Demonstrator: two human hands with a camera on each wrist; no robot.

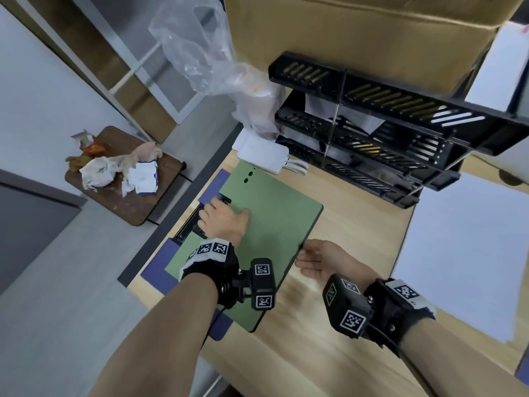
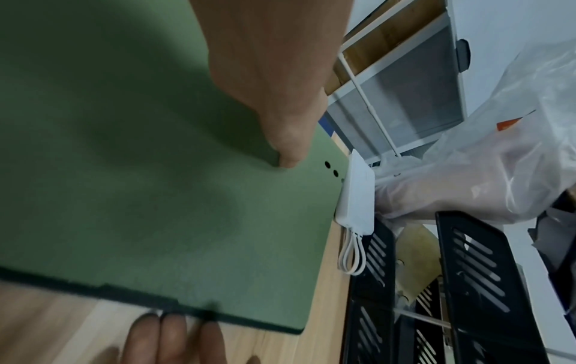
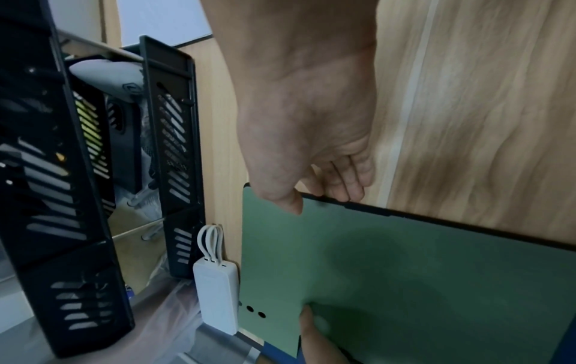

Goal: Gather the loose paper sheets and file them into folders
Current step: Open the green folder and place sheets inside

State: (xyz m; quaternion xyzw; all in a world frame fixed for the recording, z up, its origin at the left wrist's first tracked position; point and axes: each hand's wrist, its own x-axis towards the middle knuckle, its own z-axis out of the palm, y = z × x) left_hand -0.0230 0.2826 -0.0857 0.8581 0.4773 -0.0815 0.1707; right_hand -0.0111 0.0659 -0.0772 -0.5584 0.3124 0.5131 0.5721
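Note:
A green folder point(image 1: 274, 213) lies shut on the wooden desk point(image 1: 329, 353), on top of a blue folder point(image 1: 159, 267). My left hand point(image 1: 223, 220) is at its left edge: the thumb point(image 2: 288, 157) presses on the cover and the fingers curl over the edge by a black clip point(image 1: 189, 227). My right hand point(image 1: 312, 259) pinches the folder's dark right edge point(image 3: 374, 211), thumb on top and fingers point(image 2: 174, 330) underneath. Loose white sheets point(image 1: 458, 253) lie on the desk to the right.
A black stacked tray rack point(image 1: 372, 156) stands behind the folder, with a white power bank point(image 1: 263, 156) beside it. A plastic bag point(image 1: 223, 67) and a cardboard box point(image 1: 357, 30) are further back. A small brown table point(image 1: 137, 202) with crumpled rubbish stands off the desk, left.

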